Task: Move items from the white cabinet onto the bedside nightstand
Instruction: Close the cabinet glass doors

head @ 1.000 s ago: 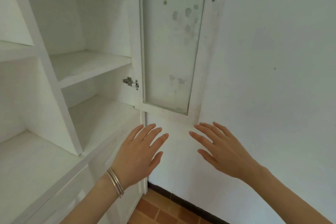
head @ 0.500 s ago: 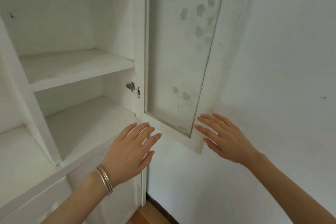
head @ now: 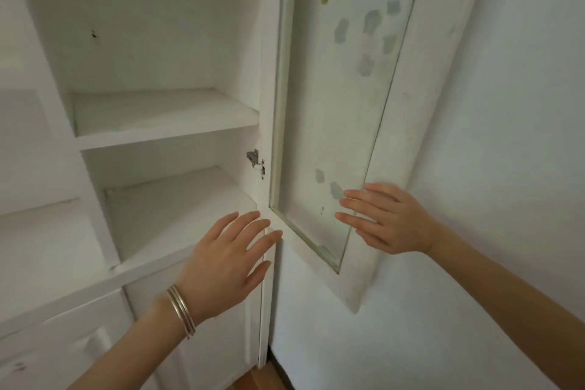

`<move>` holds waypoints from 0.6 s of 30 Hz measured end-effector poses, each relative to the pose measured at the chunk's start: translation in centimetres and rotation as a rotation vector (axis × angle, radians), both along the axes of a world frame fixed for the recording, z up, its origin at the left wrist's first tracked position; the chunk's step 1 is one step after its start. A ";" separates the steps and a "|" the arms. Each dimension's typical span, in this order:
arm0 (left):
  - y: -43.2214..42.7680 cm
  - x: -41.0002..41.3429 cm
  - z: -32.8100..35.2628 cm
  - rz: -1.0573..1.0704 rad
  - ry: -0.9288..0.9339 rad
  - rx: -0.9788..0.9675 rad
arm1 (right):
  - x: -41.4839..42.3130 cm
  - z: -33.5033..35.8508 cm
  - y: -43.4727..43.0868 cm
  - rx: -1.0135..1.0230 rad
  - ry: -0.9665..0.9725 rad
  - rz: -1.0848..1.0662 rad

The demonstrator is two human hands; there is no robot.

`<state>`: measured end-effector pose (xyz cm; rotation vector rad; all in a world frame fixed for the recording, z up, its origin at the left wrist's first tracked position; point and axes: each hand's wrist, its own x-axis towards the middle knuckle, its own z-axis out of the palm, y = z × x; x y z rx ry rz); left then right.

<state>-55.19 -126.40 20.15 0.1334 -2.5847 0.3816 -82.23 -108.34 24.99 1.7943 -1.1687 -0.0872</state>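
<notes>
The white cabinet (head: 152, 123) fills the left side of the view, its glass door (head: 335, 111) swung wide open against the wall (head: 506, 168) on the right. Both visible shelves in the open compartment are bare — no item shows on them, and the nightstand is out of view.

The left hand (head: 228, 266) is held flat with fingers spread, holding nothing, in front of the lower right corner of the open compartment, just where the lower shelf (head: 177, 212) meets the cabinet's front edge. Whether the fingertips touch the wood cannot be told. Thin metal bangles (head: 181, 310) ring that wrist.

The right hand (head: 389, 225) is also open and empty, fingers stretched leftward over the lower part of the door — its fingertips overlap the glass pane near a few greyish smudges, the palm over the door's outer frame. It looks slightly blurred.

A small metal hinge (head: 255, 161) sits on the inner side wall between the two shelves. Below the shelves, closed lower doors (head: 202, 345) show, with a strip of reddish floor (head: 253, 381) at the bottom.
</notes>
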 end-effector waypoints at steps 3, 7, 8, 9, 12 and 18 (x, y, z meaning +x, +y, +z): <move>-0.4 1.0 -0.5 0.076 -0.016 0.009 | -0.3 -0.4 -1.0 -0.091 0.025 0.053; -1.2 2.0 -0.9 0.129 -0.051 0.006 | 0.6 -0.7 -1.8 -0.159 -0.016 0.094; -1.4 2.1 -0.8 0.135 -0.044 0.002 | 0.9 -0.8 -1.9 -0.165 -0.030 0.109; -1.5 2.2 -0.7 0.135 -0.034 -0.003 | 1.2 -0.8 -2.1 -0.166 -0.039 0.123; -2.1 2.2 -0.2 0.143 -0.026 -0.003 | 2.9 -0.9 -2.7 -0.140 -0.045 0.189; -3.5 4.6 0.6 0.175 -0.002 0.002 | 9.4 -1.2 -5.7 -0.097 -0.056 0.356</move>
